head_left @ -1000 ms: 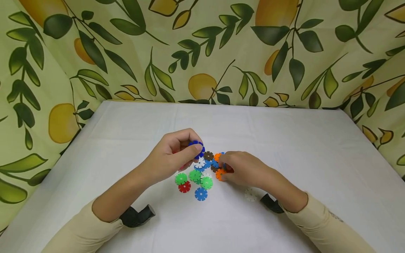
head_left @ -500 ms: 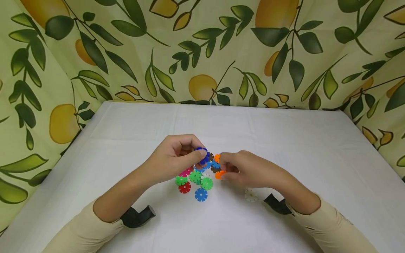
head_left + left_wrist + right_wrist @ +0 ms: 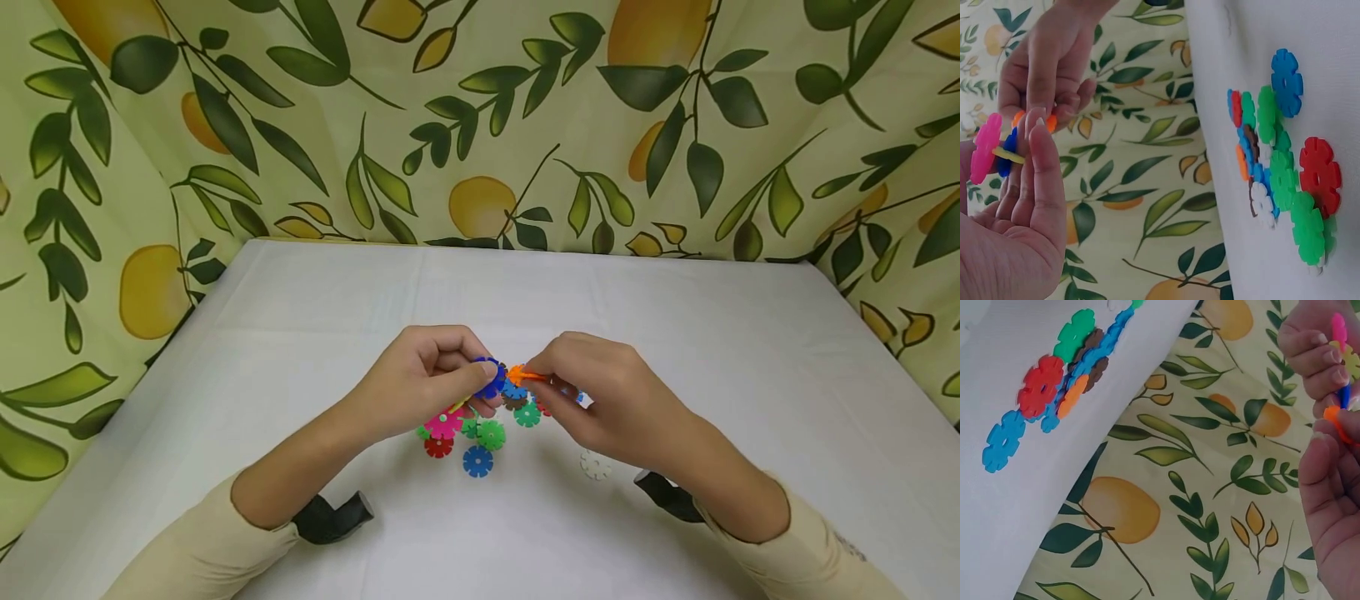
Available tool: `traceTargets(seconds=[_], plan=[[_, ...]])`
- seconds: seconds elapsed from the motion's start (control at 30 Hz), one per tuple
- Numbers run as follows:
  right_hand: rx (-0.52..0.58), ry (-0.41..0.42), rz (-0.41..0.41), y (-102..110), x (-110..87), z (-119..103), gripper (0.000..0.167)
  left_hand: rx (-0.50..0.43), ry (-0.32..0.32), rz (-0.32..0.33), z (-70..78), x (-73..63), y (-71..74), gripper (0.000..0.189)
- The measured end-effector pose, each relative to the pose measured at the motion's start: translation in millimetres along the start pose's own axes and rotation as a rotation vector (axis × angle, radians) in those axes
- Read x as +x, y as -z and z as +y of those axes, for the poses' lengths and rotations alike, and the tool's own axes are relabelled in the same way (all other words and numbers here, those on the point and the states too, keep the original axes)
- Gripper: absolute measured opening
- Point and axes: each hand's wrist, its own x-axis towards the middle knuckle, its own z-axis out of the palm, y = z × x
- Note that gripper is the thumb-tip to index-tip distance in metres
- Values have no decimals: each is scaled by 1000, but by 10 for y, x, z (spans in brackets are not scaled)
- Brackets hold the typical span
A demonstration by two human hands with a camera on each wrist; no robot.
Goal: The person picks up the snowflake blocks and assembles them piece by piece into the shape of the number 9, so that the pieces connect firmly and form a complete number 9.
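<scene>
My left hand [image 3: 420,383] holds a joined cluster of notched plastic discs: a pink disc [image 3: 986,149], a yellow disc [image 3: 1009,155] and a dark blue disc [image 3: 490,385]. Its thumb presses on the dark blue one. Between thumb and fingers of my right hand [image 3: 626,400] is an orange notched disc [image 3: 1337,419], seen nearly edge-on in the head view. The orange disc's edge is right at the rim of the dark blue disc. Both hands are raised above the table, as the wrist views show.
Below the hands, loose discs lie overlapping on the white tablecloth [image 3: 375,292], among them a green disc [image 3: 491,435], a red disc [image 3: 438,447] and a blue disc [image 3: 477,461]. A white disc [image 3: 596,464] lies apart, near the right forearm. A patterned curtain [image 3: 480,125] surrounds the table.
My right hand has picked up an orange disc from the pile and raised it to the dark blue one. My left hand has moved right and slightly nearer with its cluster.
</scene>
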Motion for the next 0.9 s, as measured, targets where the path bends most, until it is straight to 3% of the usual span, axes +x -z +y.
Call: traceTargets(seconds=[0.1,0.23,0.5,0.7,0.9], plan=[[-48,56,19,-35,-2,-3,3,-20,14,-16,-7,-5,-16,10],[-146,94,31,-76,-23,-19,22,-51,14,-58,-25,-3,-32,12],[-260,174,134,-185,-36,-69,18,-63,29,-51,-20,-16,-78,13],[-290,155,154,-249,-48,-64,18,-99,19,-23,-87,-5,-112,14],[-270,145,137,-232,-29,-55,14,-109,21,-45,-55,-26,-111,13]])
